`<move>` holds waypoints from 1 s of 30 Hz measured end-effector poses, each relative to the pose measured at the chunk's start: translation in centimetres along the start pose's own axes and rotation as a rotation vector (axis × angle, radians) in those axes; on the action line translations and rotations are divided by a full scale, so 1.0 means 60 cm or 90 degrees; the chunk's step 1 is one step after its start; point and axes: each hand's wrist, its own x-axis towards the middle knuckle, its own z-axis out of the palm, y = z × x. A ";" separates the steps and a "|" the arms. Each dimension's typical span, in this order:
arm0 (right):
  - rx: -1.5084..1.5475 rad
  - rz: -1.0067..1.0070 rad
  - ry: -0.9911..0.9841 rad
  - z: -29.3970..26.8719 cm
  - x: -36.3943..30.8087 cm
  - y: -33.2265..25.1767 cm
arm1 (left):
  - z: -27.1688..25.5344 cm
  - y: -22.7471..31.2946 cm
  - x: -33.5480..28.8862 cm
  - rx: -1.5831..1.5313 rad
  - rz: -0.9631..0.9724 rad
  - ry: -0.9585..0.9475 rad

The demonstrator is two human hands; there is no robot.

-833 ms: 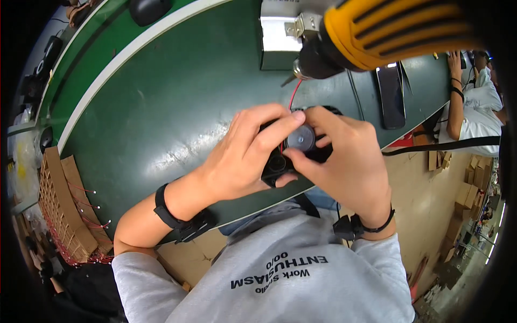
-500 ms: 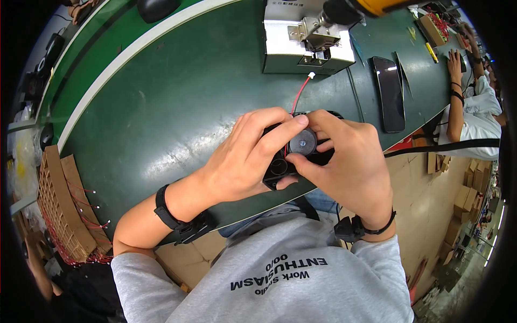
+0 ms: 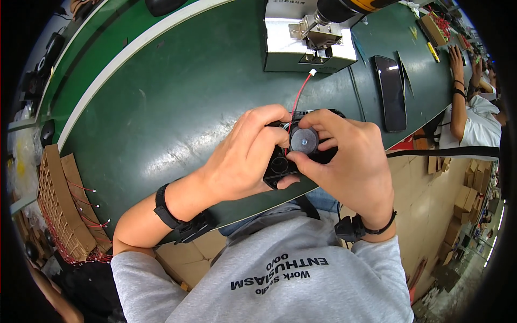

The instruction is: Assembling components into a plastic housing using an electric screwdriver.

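Observation:
Above the near edge of the bench, my left hand (image 3: 231, 153) grips a black plastic housing (image 3: 278, 168) from its left side, with the thumb below it and the fingers bent over its upper left. My right hand (image 3: 358, 159) has thumb and index finger pinched around a round dark-grey disc, which looks like a small speaker (image 3: 304, 141) seated on the housing. A thin red wire (image 3: 297, 102) runs beside the disc and away from me to a white plug (image 3: 313, 72). My hands cover much of the housing.
A white-topped screw feeder (image 3: 309, 60) stands beyond my hands, with a yellow-and-black power driver (image 3: 342, 9) over it. To the right lie a phone (image 3: 390, 94) and tweezers (image 3: 405, 75). Cardboard with red wires (image 3: 67, 207) is at left; a co-worker's arm (image 3: 458, 107) rests at far right.
My left fingers have drawn back from the disc's top edge and curled to the left, so more of the housing and wire shows. The right hand keeps its pinch.

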 end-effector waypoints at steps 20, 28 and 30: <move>0.073 0.051 0.026 0.004 -0.009 0.005 | -0.014 0.014 0.010 0.050 -0.037 -0.030; 0.058 0.054 0.033 0.000 -0.016 0.004 | -0.012 0.018 0.005 0.123 0.059 -0.055; 0.092 -0.005 -0.019 -0.018 -0.017 0.009 | -0.013 0.020 0.004 0.130 0.065 -0.059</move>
